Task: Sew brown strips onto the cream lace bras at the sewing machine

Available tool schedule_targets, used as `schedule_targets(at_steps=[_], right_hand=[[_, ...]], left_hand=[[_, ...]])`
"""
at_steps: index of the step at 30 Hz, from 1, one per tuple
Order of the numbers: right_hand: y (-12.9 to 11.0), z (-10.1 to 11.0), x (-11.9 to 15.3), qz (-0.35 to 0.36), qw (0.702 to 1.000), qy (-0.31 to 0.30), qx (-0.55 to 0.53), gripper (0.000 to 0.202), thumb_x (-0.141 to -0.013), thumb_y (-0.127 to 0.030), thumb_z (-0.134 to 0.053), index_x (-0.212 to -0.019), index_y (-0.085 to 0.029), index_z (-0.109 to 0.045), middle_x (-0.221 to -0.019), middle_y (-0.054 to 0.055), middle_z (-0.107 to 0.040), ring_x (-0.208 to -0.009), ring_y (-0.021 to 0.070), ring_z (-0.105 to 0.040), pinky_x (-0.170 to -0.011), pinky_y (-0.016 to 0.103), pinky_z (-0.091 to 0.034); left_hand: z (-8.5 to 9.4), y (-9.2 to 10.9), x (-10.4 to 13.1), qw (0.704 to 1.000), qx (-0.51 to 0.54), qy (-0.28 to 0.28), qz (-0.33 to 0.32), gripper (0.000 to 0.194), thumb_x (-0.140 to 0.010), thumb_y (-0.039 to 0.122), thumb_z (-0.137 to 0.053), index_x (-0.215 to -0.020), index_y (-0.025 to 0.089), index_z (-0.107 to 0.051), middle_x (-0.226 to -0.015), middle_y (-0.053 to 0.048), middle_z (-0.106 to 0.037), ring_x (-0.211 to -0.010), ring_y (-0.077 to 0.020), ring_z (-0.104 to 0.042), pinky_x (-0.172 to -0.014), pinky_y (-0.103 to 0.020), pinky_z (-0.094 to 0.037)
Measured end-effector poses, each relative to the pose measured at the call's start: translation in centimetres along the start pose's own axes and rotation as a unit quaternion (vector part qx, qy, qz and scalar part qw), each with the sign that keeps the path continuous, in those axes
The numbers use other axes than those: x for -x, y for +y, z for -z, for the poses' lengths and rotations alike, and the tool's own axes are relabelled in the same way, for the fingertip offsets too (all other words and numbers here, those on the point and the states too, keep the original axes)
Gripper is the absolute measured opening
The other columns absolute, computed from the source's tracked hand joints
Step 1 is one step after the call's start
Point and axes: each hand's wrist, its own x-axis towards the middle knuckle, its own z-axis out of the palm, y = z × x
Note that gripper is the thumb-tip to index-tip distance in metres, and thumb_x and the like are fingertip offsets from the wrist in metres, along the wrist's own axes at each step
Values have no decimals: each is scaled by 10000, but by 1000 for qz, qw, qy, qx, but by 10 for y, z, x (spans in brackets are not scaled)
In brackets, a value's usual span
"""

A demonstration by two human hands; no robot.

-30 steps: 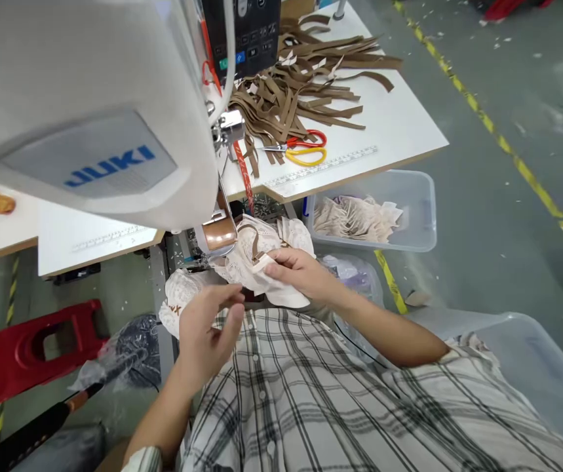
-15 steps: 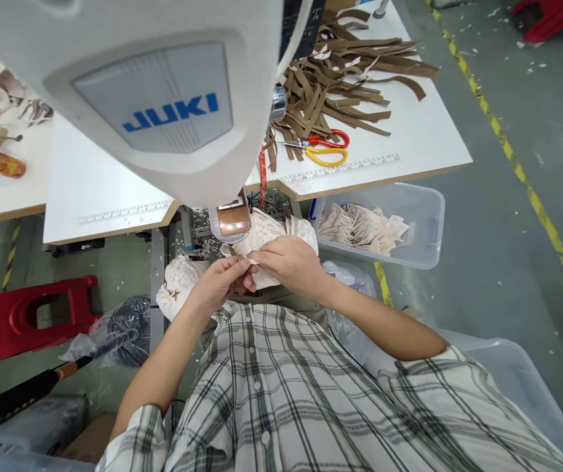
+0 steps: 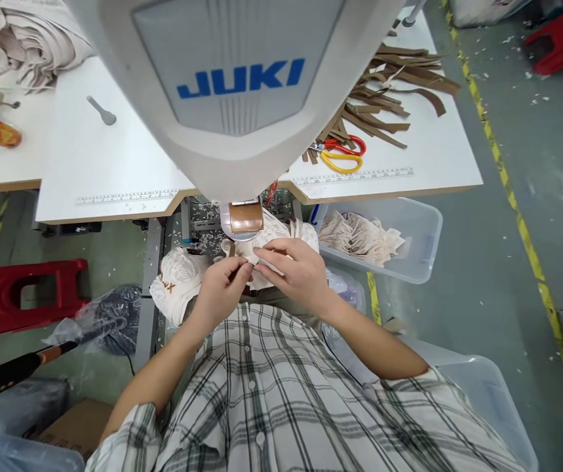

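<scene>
You're at the lining-up step: your left hand (image 3: 222,288) and right hand (image 3: 297,270) both have their grip pinched shut on the cream lace piece (image 3: 266,244), held in your lap just below the copper-coloured arm (image 3: 246,217) of the JUKI sewing machine (image 3: 242,85). Next, I'd guess, it needs feeding flat under that arm with the edge kept square. Versus a second ago, your left hand has closed in from hovering open to pinching beside the right, and your head has swung so the machine sits centred, the scissors (image 3: 340,152) and brown strips (image 3: 389,78) on the bench (image 3: 114,170) sliding right.
</scene>
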Motion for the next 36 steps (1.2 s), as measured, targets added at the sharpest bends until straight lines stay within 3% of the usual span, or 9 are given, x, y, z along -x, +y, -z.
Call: schedule_targets(at_steps=[10,13,18,21,24,27,29,31,36], right_hand=[[9,11,-13,107,990,-87,-19,267,-895,-237,-570,-1161,-228,-598,-1256,124,-570,-1192,277,-536,-1003,480,-457],[10,13,-14,128,986,-103,-21,168,-908,-209,-551,-1057,-232,-624,-1250,110,-579,-1200,266,-533,-1022,479,-453],[13,12,-10,96,989,-102,-41,67,-911,-239,-572,-949,-238,-629,-1243,92,-601,-1182,262,-546,-1018,491,-455],[12,8,-5,30,993,-90,-73,60,-919,-286,-602,-943,-240,-632,-1214,84,-614,-1155,248,-564,-999,471,-470],[3,-1,2,-72,989,-45,-125,63,-915,-299,-615,-926,-253,-657,-1089,64,-640,-1064,226,-598,-932,431,-516],[-2,-12,6,-95,989,-26,-106,131,-941,-315,-567,-925,-278,-691,-1019,43,-663,-1008,213,-623,-911,426,-542],[11,-12,-1,-77,993,-50,-72,134,-946,-352,-568,-944,-323,-699,-1030,5,-685,-1010,193,-636,-917,395,-556],[41,0,-18,-84,994,-58,-33,139,-955,-342,-560,-1009,-330,-688,-1070,-13,-695,-1040,175,-634,-938,354,-551],[144,71,-85,-207,972,-8,111,409,-960,-70,-360,-1345,-46,-493,-1352,205,-554,-1255,241,-485,-1109,449,-351]], left_hand=[[-6,-11,-1,993,-100,-17,-52,255,-963,293,-456,-784,182,-598,-693,-3,-579,-660,-146,-517,-629,-260,-360],[-8,-12,-2,993,-106,-22,-51,253,-957,280,-456,-771,184,-598,-677,2,-570,-648,-145,-512,-620,-261,-352],[-9,-12,-2,994,-96,-22,-41,249,-947,266,-453,-754,185,-587,-654,12,-549,-624,-139,-490,-602,-258,-334],[-8,-11,-2,997,-72,-24,-31,265,-950,284,-451,-731,186,-562,-648,18,-527,-625,-133,-475,-602,-252,-334],[-10,-11,-5,999,-3,-29,-26,315,-974,326,-420,-723,186,-550,-680,9,-543,-662,-135,-494,-638,-251,-368],[-13,-18,-13,996,91,-7,23,381,-959,453,-477,-694,184,-530,-633,20,-505,-611,-122,-460,-598,-246,-360],[-14,-26,-19,985,154,1,80,396,-905,521,-560,-702,181,-542,-577,46,-443,-541,-102,-391,-531,-237,-308],[-13,-35,-24,972,202,0,121,393,-863,548,-608,-746,174,-578,-554,66,-400,-499,-86,-331,-491,-230,-260],[-2,-39,-20,968,221,9,116,378,-848,539,-630,-814,162,-625,-629,48,-473,-524,-79,-352,-520,-225,-314]])
